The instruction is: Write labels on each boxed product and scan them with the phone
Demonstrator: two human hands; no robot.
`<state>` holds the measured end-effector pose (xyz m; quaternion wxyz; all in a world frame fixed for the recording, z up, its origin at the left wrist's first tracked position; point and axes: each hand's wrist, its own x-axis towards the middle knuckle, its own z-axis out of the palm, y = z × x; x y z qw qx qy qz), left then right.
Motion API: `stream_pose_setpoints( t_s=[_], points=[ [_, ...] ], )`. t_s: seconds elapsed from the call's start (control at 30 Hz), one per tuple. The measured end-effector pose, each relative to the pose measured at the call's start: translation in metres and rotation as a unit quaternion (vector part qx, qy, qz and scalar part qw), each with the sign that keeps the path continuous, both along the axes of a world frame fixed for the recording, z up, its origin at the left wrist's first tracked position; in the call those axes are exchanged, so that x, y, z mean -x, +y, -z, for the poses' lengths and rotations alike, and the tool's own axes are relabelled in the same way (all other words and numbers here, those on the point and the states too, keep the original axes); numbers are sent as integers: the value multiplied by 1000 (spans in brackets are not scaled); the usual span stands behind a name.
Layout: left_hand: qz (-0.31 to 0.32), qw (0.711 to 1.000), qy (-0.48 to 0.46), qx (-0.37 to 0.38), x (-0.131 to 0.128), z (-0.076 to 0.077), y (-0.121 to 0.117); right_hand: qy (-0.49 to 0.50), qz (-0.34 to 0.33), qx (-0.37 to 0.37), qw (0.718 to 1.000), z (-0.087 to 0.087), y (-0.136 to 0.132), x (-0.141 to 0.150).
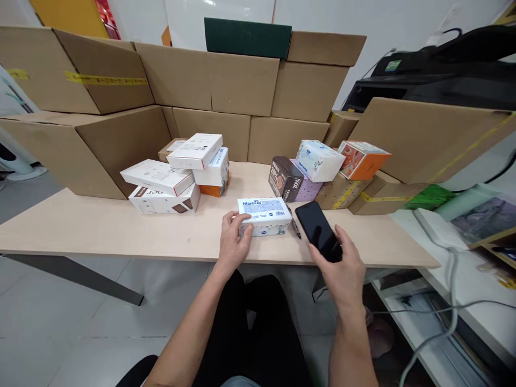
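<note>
My left hand (234, 239) is curled around the left end of a white and blue tissue pack (266, 215) lying on the light wooden table (100, 228). My right hand (342, 269) holds a black phone (318, 230) with its dark screen facing up, just right of the pack. A pen (294, 223) lies on the table between the pack and the phone.
A stack of white boxes (177, 177) sits at the left of the table. A dark brown box (285, 178), another tissue pack (318, 159) and an orange box (363, 158) stand behind. Large cardboard cartons (242, 86) wall the back. A printer (435, 70) is at the right.
</note>
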<state>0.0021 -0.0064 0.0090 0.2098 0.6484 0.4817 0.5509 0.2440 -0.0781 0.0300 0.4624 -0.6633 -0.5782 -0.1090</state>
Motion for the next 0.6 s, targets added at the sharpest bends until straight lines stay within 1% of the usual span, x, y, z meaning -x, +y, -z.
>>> stream_pose_setpoints(
  t_s=[0.13,0.23,0.4,0.6],
  points=[
    [-5,1000,4,1,0,-2,-1,-29,-75,-104,991,2,2,36],
    [-10,1000,8,-7,0,-2,-1,-44,-104,-139,984,5,5,55],
    [-13,1000,13,-15,0,1,1,-60,-126,-140,980,6,8,72],
    [-16,1000,12,-16,0,1,1,-62,-139,-127,980,7,8,75]
  ],
)
